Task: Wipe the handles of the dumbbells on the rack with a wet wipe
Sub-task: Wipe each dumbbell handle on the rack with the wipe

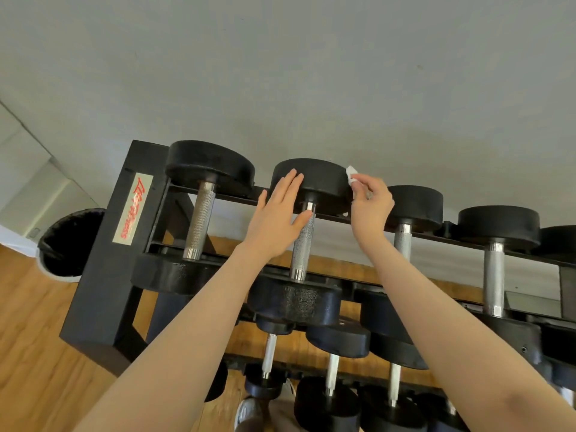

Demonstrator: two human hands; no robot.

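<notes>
A black dumbbell rack point(103, 263) holds several black dumbbells with knurled silver handles on its top tier. My left hand point(277, 216) lies with straight fingers on the far head of the second dumbbell point(324, 182), its thumb against the top of that dumbbell's handle point(302, 244). My right hand point(371, 204) hovers just right of that head and pinches a small white wet wipe point(351, 175) in its fingertips. The leftmost dumbbell's handle point(201, 219) and the handles to the right point(494, 275) are bare.
A lower tier carries several smaller dumbbells point(332, 372). A black-lined waste bin point(67, 244) stands on the wooden floor left of the rack. A grey wall rises behind the rack. My shoe point(249, 413) shows at the bottom.
</notes>
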